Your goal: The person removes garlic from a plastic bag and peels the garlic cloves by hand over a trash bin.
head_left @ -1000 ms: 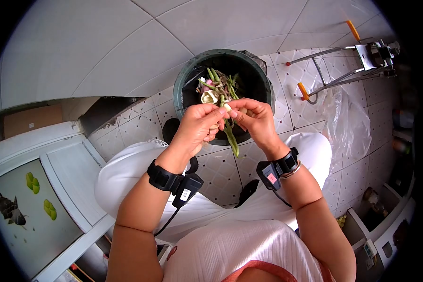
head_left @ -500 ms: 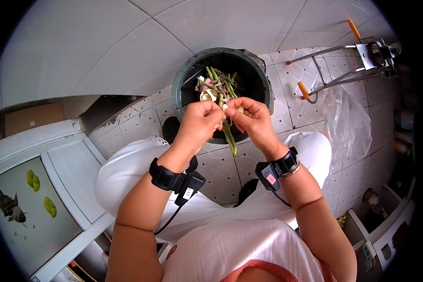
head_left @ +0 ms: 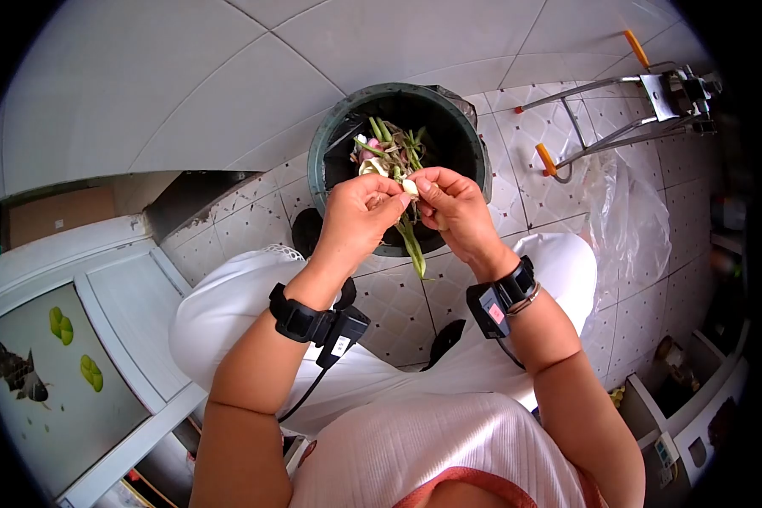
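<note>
A small pale garlic clove shows between my fingertips, over the near part of a dark green bin. My right hand pinches the clove between thumb and forefinger. From the other side, the thumb and forefinger of my left hand close on it too. Beneath and beyond the hands, green stalks, purple-and-white skins and other plant scraps lie in the bin. One long green leaf hangs over the bin's near rim. My fingers partly hide the clove.
A metal frame with orange grips stands on the tiled floor to the right, beside a crumpled clear plastic sheet. At left is a white cabinet. A tiled wall rises behind the bin.
My right hand has turned slightly and the fingertips have shifted, so more of the pale clove shows between them. The hands stay over the bin.
</note>
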